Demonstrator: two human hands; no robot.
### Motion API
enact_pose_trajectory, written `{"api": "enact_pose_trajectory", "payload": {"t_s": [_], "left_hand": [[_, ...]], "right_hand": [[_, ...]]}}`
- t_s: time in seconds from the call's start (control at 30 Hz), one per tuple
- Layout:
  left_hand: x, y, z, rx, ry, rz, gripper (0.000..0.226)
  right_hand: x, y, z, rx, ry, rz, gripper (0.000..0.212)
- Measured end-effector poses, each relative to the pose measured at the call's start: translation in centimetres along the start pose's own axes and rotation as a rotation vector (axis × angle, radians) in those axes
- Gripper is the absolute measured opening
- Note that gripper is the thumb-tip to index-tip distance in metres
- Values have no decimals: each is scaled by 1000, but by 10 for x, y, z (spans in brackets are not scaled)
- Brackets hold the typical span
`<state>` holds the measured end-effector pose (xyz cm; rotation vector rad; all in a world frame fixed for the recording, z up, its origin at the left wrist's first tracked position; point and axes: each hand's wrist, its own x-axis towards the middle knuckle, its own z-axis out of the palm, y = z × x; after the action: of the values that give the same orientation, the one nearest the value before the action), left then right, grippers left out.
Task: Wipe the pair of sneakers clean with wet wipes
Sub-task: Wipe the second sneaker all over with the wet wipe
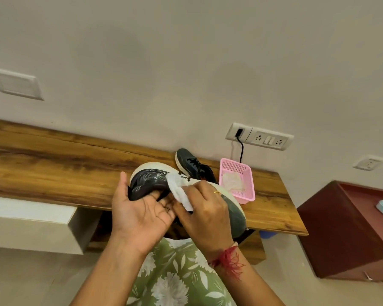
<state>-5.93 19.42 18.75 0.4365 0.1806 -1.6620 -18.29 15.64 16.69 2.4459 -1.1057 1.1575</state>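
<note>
A dark sneaker with a white sole is held up in front of me above the wooden shelf's front edge. My left hand holds it from below, thumb up along its left side and fingers curled under it. My right hand pinches a white wet wipe and presses it on the sneaker's upper. The heel end of this shoe is hidden behind my right hand. The second dark sneaker stands on the shelf behind, against the wall.
A pink plastic basket with crumpled wipes inside sits on the wooden shelf to the right of the shoes. A black cable hangs from a wall socket behind it. A dark red cabinet stands at the right.
</note>
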Motion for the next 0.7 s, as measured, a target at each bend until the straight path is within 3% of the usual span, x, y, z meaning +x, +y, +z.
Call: {"api": "enact_pose_trajectory", "payload": {"t_s": [0.17,0.3,0.4,0.53,0.6,0.7], "left_hand": [[5,1,5,268,127,120,52],[6,5,-3,203,198,77,39],[6,10,-10,121,200,91,41],[1,12,-9,39,156,73,44],[0,10,-6,34,137,62,56],[-1,5,-1,19,147,76,66]], "right_hand": [[-11,-6,8,44,-35,-41,16],[-11,-7,7,271,-119,-41,19],[-4,-6,-9,615,-104,238,24],[7,25,-28,894,145,832,12],[8,46,-36,853,228,919,14],[-1,62,-42,626,266,855,17]]}}
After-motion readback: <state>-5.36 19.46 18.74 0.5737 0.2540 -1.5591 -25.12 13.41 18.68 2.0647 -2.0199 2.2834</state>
